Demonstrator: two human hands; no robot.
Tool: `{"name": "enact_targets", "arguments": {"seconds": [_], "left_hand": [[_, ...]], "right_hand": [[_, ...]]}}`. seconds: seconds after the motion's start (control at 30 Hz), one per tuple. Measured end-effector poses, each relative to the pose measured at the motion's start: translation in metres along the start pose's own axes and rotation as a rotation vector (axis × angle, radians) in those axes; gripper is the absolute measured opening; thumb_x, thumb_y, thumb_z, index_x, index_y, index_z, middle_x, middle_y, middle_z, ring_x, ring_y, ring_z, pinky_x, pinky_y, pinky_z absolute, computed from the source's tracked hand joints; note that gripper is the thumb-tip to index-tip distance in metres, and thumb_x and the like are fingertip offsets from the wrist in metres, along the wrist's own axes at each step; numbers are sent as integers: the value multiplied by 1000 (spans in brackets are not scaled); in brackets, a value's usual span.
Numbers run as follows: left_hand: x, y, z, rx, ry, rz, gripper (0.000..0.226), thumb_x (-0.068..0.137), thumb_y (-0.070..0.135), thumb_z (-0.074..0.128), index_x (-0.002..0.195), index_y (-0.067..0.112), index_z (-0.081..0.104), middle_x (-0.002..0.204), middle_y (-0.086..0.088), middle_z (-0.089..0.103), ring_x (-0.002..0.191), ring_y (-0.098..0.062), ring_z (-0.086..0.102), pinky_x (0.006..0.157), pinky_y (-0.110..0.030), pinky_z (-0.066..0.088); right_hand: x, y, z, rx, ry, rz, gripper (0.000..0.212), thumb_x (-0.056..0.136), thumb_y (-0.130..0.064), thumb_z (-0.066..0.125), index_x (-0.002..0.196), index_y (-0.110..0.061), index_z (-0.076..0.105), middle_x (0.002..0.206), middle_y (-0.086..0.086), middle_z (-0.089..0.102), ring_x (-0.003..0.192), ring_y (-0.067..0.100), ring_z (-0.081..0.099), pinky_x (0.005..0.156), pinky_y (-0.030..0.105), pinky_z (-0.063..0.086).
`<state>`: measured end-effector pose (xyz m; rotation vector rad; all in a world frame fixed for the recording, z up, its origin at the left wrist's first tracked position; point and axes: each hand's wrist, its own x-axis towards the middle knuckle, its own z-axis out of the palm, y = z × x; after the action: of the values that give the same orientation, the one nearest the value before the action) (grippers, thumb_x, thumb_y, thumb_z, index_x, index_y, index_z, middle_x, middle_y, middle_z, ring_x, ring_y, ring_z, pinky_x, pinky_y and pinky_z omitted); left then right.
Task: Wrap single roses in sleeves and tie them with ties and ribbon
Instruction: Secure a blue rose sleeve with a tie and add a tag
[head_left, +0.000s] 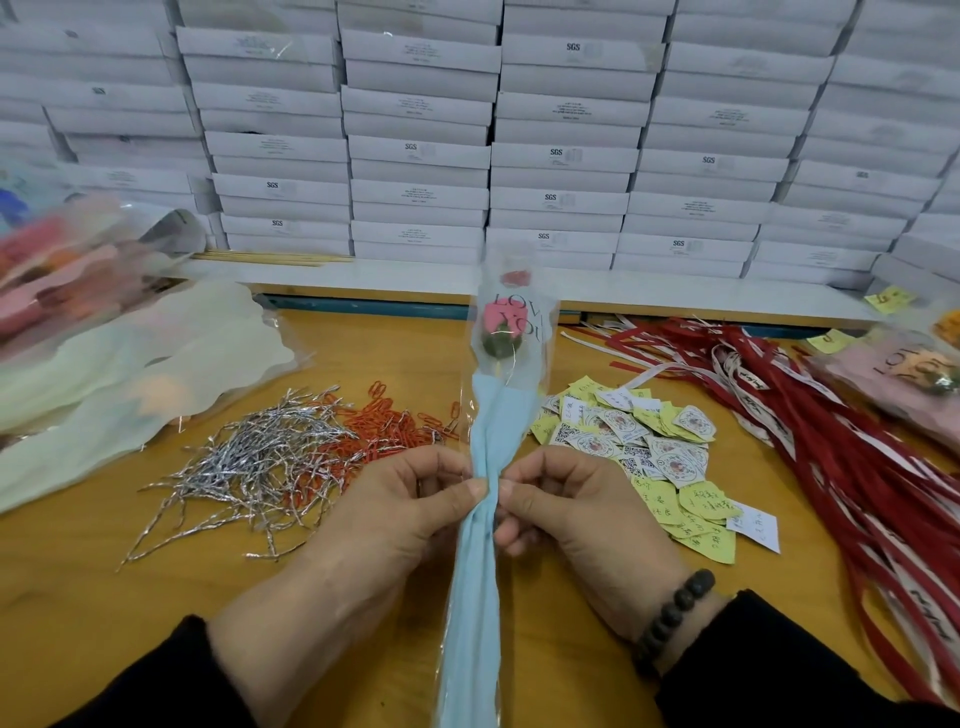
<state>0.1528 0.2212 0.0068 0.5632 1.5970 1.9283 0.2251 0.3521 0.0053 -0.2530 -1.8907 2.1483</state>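
Head view: left hand and right hand both pinch the sleeve.

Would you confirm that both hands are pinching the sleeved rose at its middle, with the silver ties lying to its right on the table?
Not quite: the head view shows the ties to the left of the rose, not the right. The rest holds: the left hand and right hand both pinch the sleeve at its middle.
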Motion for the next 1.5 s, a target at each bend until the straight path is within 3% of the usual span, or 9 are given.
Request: {"name": "enact_targets", "arguments": {"seconds": [0.27, 0.4, 0.53, 0.77, 0.87, 1.03, 1.13, 1.33, 1.5], "left_hand": [[-2, 3, 5, -45, 0, -1, 10, 66, 12, 64, 75, 8, 61, 62, -19, 65, 51, -20, 63, 54, -27, 52], [-3, 4, 8, -102, 17, 10, 6, 65, 10, 64, 70, 8, 65, 57, -15, 62, 46, -16, 60, 49, -23, 47], [-5, 9, 10, -186, -73, -29, 9, 68, 5, 62, 70, 3, 71, 55, -13, 62, 43, -13, 58, 45, -17, 50], [-8, 12, 10, -141, -172, -100, 13, 69, 8, 61, 65, 7, 74, 59, -10, 66, 45, -11, 60, 44, -16, 49], [-8, 10, 10, -147, -188, -145, 12, 70, 7, 61, 67, 7, 73, 61, -10, 67, 48, -15, 65, 45, -19, 52], [-10, 7, 15, -192, -38, -160, 20, 66, 2, 64, 80, 2, 50, 58, -18, 61, 41, -25, 61, 38, -27, 52], [-8, 4, 19, -80, 44, -42, 20, 62, 10, 66, 75, 1, 54, 53, -14, 61, 36, -19, 56, 36, -21, 46], [-9, -1, 22, 27, 139, 93, 18, 73, 16, 65, 74, -2, 62, 53, -11, 63, 34, -13, 51, 37, -17, 43], [-10, 1, 25, 23, 158, 118, 25, 63, 22, 68, 72, -1, 65, 59, -14, 66, 34, -14, 51, 37, -18, 44]], "right_hand": [[1, -1, 2, -284, 96, -158, 6, 77, -3, 70, 74, -3, 65, 58, -7, 59, 57, 1, 52, 59, 12, 44], [5, 3, -2, -95, 74, 14, 14, 77, -8, 69, 89, -9, 64, 78, 8, 62, 63, 8, 56, 58, 18, 44], [7, 1, -5, 134, -146, 102, 27, 68, -20, 63, 91, -7, 69, 65, 1, 62, 54, 7, 49, 49, 15, 37], [9, -3, -8, 286, -223, 113, 37, 64, -20, 66, 97, -3, 66, 61, -3, 59, 46, 3, 41, 44, 14, 35], [9, -3, -9, 307, -217, 87, 20, 62, -17, 67, 80, -10, 72, 59, -2, 57, 45, 4, 41, 45, 15, 36], [9, 0, -8, 293, -176, 89, 20, 62, -15, 66, 79, -5, 63, 57, 0, 57, 47, 5, 49, 45, 15, 39], [11, 2, -9, 299, -153, 74, 28, 66, -13, 64, 90, 1, 58, 60, 1, 59, 49, 6, 51, 45, 15, 40], [14, 4, -11, 283, -144, 46, 17, 67, -13, 65, 82, -6, 60, 61, 1, 58, 50, 7, 50, 48, 16, 40], [14, 4, -10, 272, -141, 36, 17, 67, -14, 66, 81, -7, 61, 60, -2, 58, 54, 9, 47, 50, 17, 40]]}}
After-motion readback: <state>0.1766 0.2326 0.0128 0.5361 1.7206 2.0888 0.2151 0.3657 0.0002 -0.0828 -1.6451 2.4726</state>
